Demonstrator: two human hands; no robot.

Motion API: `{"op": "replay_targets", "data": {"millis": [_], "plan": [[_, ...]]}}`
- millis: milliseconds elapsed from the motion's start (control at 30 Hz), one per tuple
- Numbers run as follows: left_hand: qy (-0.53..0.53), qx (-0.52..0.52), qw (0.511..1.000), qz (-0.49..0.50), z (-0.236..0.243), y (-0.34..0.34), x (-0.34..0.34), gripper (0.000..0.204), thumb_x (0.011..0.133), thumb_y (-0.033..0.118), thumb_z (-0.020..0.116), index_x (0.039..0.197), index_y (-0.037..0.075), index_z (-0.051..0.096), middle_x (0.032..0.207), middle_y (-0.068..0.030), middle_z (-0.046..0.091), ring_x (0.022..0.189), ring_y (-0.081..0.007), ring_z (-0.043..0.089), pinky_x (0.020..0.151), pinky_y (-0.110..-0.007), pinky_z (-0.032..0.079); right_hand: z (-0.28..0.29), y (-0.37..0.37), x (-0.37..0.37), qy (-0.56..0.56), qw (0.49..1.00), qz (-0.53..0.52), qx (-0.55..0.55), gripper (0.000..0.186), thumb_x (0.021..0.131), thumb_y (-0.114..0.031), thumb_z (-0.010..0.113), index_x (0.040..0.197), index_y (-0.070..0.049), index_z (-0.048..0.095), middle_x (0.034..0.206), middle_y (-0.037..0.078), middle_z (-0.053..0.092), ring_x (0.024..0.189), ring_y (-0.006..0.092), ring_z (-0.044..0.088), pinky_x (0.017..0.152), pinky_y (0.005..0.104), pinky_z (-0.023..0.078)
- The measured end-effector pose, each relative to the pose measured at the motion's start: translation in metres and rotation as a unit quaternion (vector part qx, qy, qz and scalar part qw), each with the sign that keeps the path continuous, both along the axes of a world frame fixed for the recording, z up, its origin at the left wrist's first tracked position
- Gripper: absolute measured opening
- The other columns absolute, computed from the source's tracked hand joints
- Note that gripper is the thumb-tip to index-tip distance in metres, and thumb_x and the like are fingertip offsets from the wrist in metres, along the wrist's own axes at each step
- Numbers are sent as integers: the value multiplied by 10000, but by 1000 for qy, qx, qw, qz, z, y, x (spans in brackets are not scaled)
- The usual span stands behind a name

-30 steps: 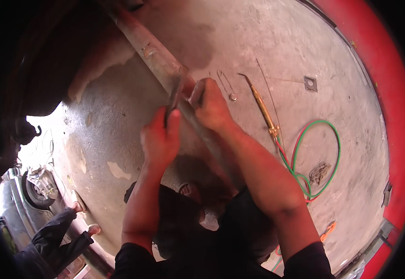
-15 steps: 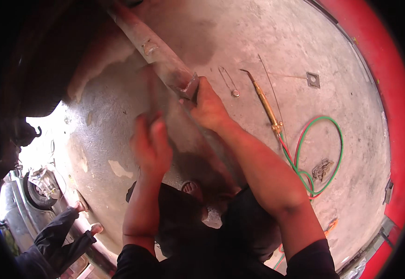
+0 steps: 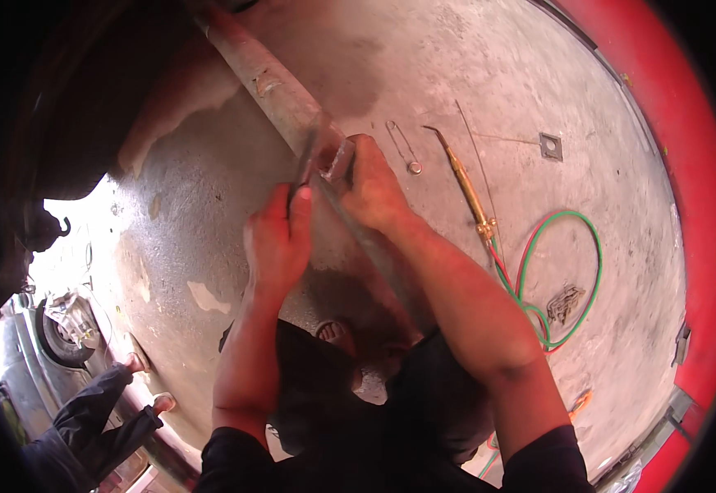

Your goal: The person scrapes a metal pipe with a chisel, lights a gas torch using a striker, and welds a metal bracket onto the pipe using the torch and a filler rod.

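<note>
A long pale metal tube (image 3: pixel 272 94) runs diagonally from the top toward the centre of the view. My left hand (image 3: pixel 278 238) is closed on a dark, flat metal bar-like tool (image 3: pixel 309 154), whose blurred upper part lies across the tube near its lower end. My right hand (image 3: pixel 374 189) grips a squarish metal piece (image 3: pixel 337 158) at that end, its fingers partly hidden behind it. A thin wire loop with a round end (image 3: pixel 414 166) and a brass torch (image 3: pixel 473 193) lie on the floor to the right of my right hand.
Green and red hoses (image 3: pixel 596 255), a square plate (image 3: pixel 550 146) and crumpled dark material (image 3: pixel 563 306) lie on the concrete floor (image 3: pixel 177 214). A red body panel (image 3: pixel 695 123) borders the right. A co-worker's legs (image 3: pixel 103 407) and a silver car (image 3: pixel 25 353) are at the lower left.
My left hand and its tool swung left and back, blurred, half a second ago; now they are again across the tube's end. My right hand stays at about the same place.
</note>
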State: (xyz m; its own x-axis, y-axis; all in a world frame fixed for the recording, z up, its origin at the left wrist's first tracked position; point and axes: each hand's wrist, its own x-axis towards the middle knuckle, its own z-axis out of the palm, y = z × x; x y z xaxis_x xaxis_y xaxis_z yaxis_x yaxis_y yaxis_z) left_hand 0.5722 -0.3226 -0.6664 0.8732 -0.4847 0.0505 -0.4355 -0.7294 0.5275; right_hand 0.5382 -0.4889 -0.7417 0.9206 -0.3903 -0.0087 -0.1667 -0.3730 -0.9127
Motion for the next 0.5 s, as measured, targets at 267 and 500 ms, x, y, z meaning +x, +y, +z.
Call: {"op": "replay_targets", "data": {"millis": [267,500], "plan": [[-191,-360,910,-79,14,16,-20,298,1056,291,465,995,26,585,763,-88,585,587,-192,463,591,-308,411,14,-6,1,18,999,-11,32,473,890,-254,748,1191,-36,455,1141,205,593,1076,354,625,939,429,485],[-34,-191,981,-13,30,2,-28,250,1029,254,509,1028,29,617,693,-66,603,560,-200,527,546,-328,420,-2,-4,-1,-8,998,-27,64,485,882,-271,760,1181,-38,456,1148,207,595,1094,352,621,943,432,480]]}}
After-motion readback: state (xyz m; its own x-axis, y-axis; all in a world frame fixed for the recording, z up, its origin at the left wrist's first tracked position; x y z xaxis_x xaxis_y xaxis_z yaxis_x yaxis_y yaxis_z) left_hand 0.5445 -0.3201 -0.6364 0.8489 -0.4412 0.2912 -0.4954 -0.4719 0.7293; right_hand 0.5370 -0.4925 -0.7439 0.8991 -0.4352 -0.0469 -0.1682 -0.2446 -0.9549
